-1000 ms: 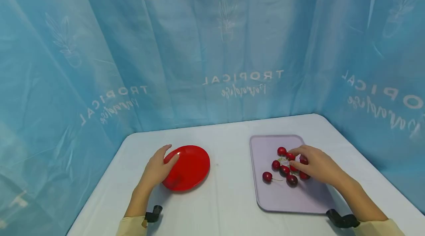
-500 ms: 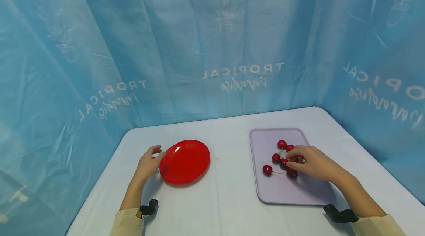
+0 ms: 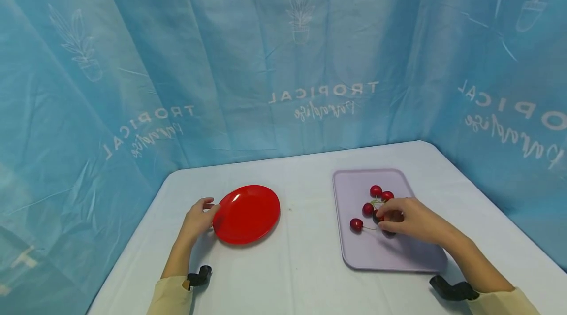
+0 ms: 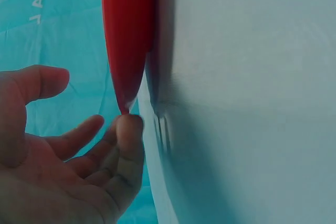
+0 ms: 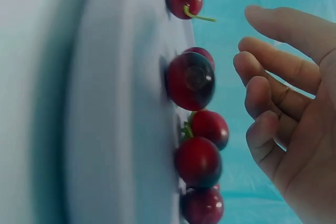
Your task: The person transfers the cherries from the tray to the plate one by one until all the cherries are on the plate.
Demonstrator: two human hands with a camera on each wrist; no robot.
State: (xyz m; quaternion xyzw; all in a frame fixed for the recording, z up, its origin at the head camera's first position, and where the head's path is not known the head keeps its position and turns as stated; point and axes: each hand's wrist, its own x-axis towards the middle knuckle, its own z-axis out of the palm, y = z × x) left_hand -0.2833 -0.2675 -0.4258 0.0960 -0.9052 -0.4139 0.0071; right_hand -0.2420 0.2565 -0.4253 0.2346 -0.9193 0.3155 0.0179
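Note:
A round red plate [image 3: 248, 215] lies on the left of the table. At its left rim is my left hand [image 3: 197, 219], fingers loosely bent; in the left wrist view a fingertip appears to touch the plate's edge [image 4: 128, 30]. My right hand [image 3: 409, 216] hovers over several dark red cherries [image 3: 356, 225] on a pale purple tray [image 3: 367, 256], hiding some of them. The right wrist view has the thumb and bent fingers [image 5: 262, 95] apart from the cherries [image 5: 190, 81], with nothing between them. Some cherries carry green stems.
A white cloth covers the table [image 3: 305, 236], with bare cloth between plate and tray. Blue printed curtains [image 3: 323, 59] hang behind and along both sides. Black wrist mounts [image 3: 452, 289] sit on both forearms.
My left hand has drawn back left from over the plate's rim. My right hand has shifted slightly left and nearer over the cherries. The head view has tilted down a little.

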